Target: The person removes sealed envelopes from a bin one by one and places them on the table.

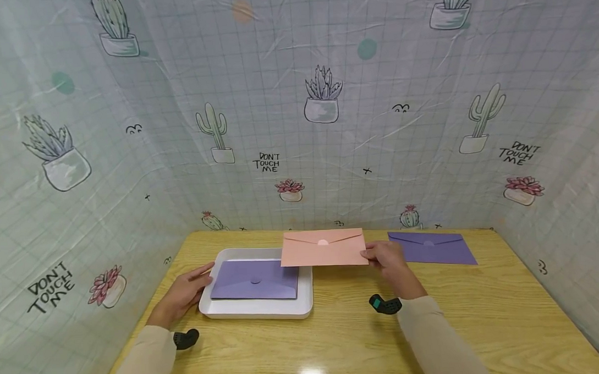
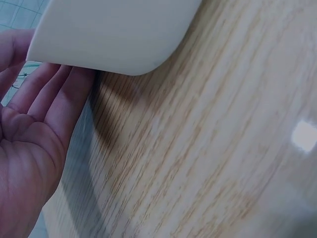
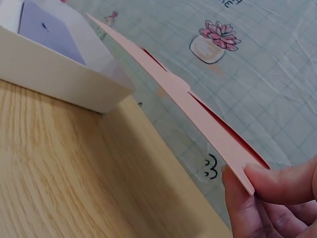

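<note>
A pink envelope (image 1: pixel 323 249) is pinched at its right end by my right hand (image 1: pixel 388 261); it hangs above the table, its left end over the right back corner of a white tray (image 1: pixel 254 309). Inside the tray lies a purple envelope (image 1: pixel 255 279), flap side up. My left hand (image 1: pixel 184 295) touches the tray's left side with thumb and fingers; the left wrist view shows the fingers (image 2: pixel 64 89) partly behind the tray wall (image 2: pixel 114 39). In the right wrist view the thumb and fingers of the right hand (image 3: pixel 277 198) grip the corner of the pink envelope (image 3: pixel 183 99).
Another purple envelope (image 1: pixel 432 248) lies on the wooden table (image 1: pixel 344 339) at the back right, behind and beside my right hand. A patterned cloth (image 1: pixel 277 127) with cactus drawings stands behind the table and along both sides.
</note>
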The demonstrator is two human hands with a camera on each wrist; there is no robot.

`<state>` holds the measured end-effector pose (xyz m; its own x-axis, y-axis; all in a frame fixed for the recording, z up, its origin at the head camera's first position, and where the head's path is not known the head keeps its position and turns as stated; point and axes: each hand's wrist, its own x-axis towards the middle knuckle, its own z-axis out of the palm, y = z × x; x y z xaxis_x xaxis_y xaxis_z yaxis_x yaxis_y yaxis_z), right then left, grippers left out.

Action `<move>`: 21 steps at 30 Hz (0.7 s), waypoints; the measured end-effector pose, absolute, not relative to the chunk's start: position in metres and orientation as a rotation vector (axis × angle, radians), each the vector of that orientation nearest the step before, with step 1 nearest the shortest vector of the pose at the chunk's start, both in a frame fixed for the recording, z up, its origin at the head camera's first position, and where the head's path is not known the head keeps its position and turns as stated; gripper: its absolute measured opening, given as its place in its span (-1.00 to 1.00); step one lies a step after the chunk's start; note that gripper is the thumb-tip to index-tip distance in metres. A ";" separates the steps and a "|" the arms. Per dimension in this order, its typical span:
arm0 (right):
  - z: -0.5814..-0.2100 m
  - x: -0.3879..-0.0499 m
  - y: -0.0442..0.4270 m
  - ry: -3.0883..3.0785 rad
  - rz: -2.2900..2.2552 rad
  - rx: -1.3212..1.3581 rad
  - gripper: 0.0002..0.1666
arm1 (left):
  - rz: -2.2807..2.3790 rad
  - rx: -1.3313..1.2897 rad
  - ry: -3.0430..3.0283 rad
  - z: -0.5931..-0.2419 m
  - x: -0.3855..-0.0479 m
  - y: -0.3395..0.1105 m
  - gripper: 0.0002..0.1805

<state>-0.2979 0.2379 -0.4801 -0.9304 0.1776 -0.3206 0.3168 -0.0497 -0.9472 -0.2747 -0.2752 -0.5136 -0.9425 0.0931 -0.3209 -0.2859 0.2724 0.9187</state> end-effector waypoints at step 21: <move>-0.483 -0.304 0.267 2.090 -2.181 0.635 -0.49 | 1.667 -0.180 2.233 -0.512 -0.275 -0.278 -0.34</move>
<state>-0.3043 0.2667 -0.4826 -0.9139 0.2398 -0.3275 0.3171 -0.0822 -0.9448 -0.2750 -0.2778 -0.5123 -0.9317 0.1044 -0.3479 -0.3039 0.3006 0.9040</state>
